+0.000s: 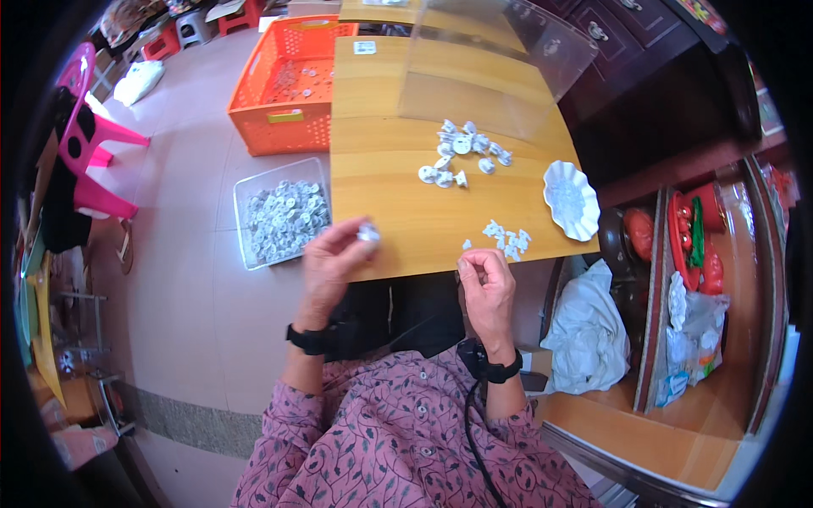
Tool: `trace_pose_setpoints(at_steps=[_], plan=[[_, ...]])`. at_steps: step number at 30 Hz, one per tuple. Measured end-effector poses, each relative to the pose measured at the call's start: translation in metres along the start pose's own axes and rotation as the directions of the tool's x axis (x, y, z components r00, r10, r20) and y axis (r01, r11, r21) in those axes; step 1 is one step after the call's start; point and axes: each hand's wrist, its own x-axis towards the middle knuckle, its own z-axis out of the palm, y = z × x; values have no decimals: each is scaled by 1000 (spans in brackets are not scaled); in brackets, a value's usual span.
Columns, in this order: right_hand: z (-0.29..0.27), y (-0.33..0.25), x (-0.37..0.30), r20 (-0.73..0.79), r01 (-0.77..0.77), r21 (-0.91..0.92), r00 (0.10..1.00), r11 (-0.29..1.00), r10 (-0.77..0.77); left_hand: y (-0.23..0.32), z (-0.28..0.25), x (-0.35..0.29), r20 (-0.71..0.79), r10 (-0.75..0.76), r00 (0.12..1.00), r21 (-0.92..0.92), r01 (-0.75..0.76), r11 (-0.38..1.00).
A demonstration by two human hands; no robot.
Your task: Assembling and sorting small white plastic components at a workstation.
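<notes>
My left hand (329,264) is closed, pinching a small white round plastic part (367,232) between thumb and fingertips, just above the table's near left edge. My right hand (489,296) is closed too, thumb against fingers at the near edge; whatever is in that pinch is hidden. Right beyond its fingertips lie several tiny white plastic pieces (511,243). Farther back on the wooden table (381,110) is a loose group of white knob-like parts (462,145). A white scalloped dish (586,225) with small clear pieces stands at the right edge.
A clear tub (240,218) full of grey-white round parts sits left of the table. Behind it is an orange crate (279,140) with a few small parts inside. A transparent panel (500,76) stands across the table's back. Shelves with bags (589,330) are on the right; a pink chair (102,186) stands left.
</notes>
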Motion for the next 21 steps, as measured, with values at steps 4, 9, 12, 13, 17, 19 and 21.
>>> trace_pose_setpoints(at_steps=[4,9,12,13,17,19,21], plan=[[-7,22,-1,-60,-32,-76,998,997,28,8,-53,24,-263,98,960,12,-99,995],[-4,44,1,-99,73,-289,989,955,-105,7,-127,56,-442,84,893,-67,-126,990],[0,36,5,-78,125,-396,982,910,-169,8,-139,62,-569,66,820,-53,-117,992],[1,36,6,-85,120,-398,982,909,-167,9,-137,64,-563,65,824,-53,-114,992],[2,36,6,1,235,-579,958,781,-288,9,-122,54,-536,72,841,28,-67,997],[2,37,4,2,248,-584,953,773,-304,9,-106,45,-482,74,873,42,-62,997],[2,43,2,-11,230,-574,958,786,-288,12,-75,36,-401,61,914,77,-33,996]])
